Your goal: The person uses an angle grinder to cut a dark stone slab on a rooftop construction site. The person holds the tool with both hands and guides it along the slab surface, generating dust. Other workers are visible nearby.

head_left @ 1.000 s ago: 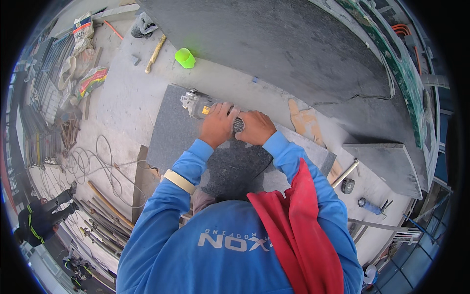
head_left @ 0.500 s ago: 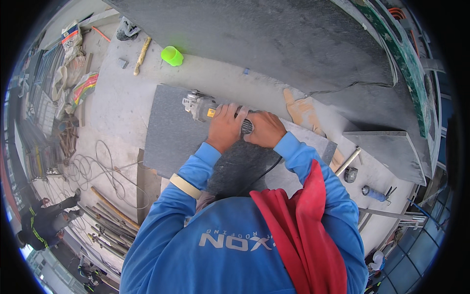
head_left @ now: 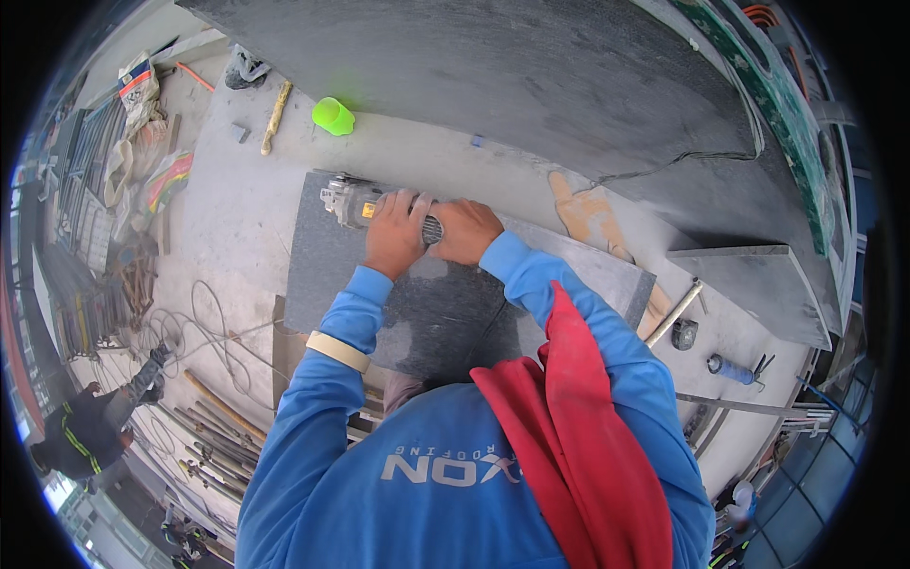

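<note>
A grey angle grinder [head_left: 343, 201] rests along the far edge of a dark grey stone slab [head_left: 322, 266], its metal head pointing left. My left hand [head_left: 394, 235] wraps round the grinder's body just behind the head. At the rear end, my right hand [head_left: 468, 230] grips the handle, its fingers partly hidden. The disc cannot be seen clearly from above. A cord [head_left: 488, 327] trails from the tool toward my body. On my left forearm sits a cream tape roll [head_left: 338, 352]. A bright green cup [head_left: 333, 116] stands beyond the slab.
A large dark slab [head_left: 531, 85] spans the far side; a smaller grey slab [head_left: 749, 289] lies at right. Near it are a wooden-handled tool [head_left: 675, 311], a black block [head_left: 683, 334] and a blue tube [head_left: 732, 370]. Coiled cable [head_left: 223, 341], pipes [head_left: 204, 427] and another person [head_left: 85, 436] are at left.
Both my hands have moved left along the far edge of the slab with the grinder. The other person at left has shifted slightly.
</note>
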Motion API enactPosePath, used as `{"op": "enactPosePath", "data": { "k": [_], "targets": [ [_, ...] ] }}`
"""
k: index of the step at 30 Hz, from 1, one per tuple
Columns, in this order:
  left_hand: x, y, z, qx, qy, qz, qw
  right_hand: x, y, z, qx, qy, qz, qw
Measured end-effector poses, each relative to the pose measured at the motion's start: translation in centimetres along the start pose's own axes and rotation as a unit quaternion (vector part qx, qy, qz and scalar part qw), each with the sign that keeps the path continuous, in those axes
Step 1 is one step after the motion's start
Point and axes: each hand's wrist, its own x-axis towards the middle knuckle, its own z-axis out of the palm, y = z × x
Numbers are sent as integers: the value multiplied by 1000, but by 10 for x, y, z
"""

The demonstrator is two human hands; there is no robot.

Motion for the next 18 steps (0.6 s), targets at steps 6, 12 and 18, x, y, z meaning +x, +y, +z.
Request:
{"op": "enactPosePath", "data": {
  "k": [6, 12, 18],
  "targets": [
    [3, 11, -6, -7, 6, -3, 1000, -11, -4, -7, -27, 15, 4, 1000],
    [6, 66, 6, -35, 7, 20, 999, -69, 10, -32, -30, -2, 33, 999],
    [11, 93, 16, -55, 18, 25, 998, -92, 22, -42, -32, -4, 54, 998]
  ]
}}
